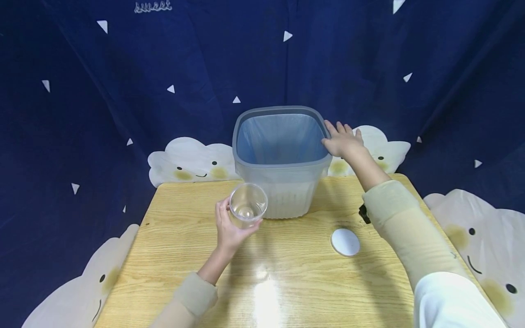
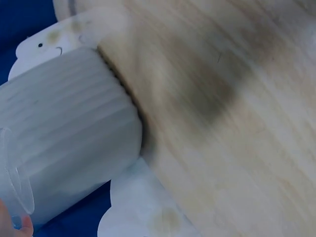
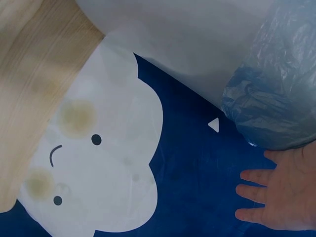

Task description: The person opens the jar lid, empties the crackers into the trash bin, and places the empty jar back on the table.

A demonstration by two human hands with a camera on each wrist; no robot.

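My left hand point(image 1: 229, 233) grips a clear cup point(image 1: 248, 200), fingers and thumb around its sides. The cup stands in front of the lower left of a pale trash bin point(image 1: 283, 189) with a grey rim and a bluish plastic bag point(image 3: 276, 94) inside. At the bin's right rim is my right hand point(image 1: 342, 142), its fingers spread and straight; the right wrist view shows it close against the bag's folded edge. In the left wrist view only part of the cup point(image 2: 19, 190) and some fingertips point(image 2: 12, 224) show, in front of the bin's ribbed wall point(image 2: 74, 123).
A round white disc point(image 1: 345, 242) lies on the wooden table point(image 1: 180, 259), right of the middle. Beside the right sleeve is a small black object point(image 1: 363, 213), partly hidden. Behind the table hangs a dark blue curtain point(image 1: 205, 54) with white clouds and triangles.
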